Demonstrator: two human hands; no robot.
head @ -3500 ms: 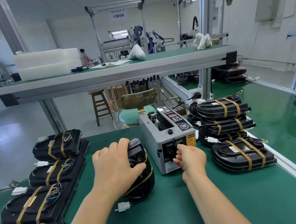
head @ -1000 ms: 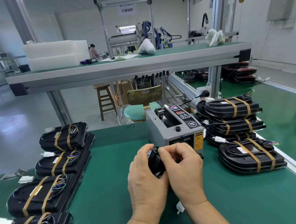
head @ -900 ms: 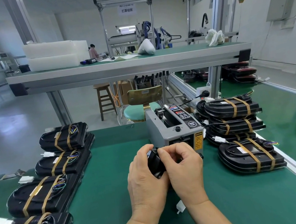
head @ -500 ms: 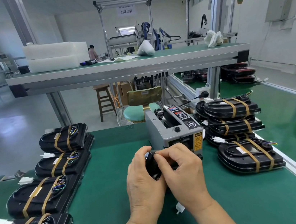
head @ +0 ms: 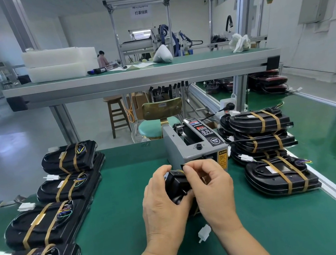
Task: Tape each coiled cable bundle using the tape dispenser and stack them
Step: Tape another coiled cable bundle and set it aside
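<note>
The left hand wraps its fingers round the cable bundle, upright between both palms; the right hand pinches its top edge with thumb and forefinger. Likely light but springy: clamp across the coil.

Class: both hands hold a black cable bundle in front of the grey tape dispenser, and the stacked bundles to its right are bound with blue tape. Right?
Wrong on colour: in the head view the stacked bundles carry tan tape, not blue. The left hand and right hand do hold the cable bundle before the tape dispenser.
</note>
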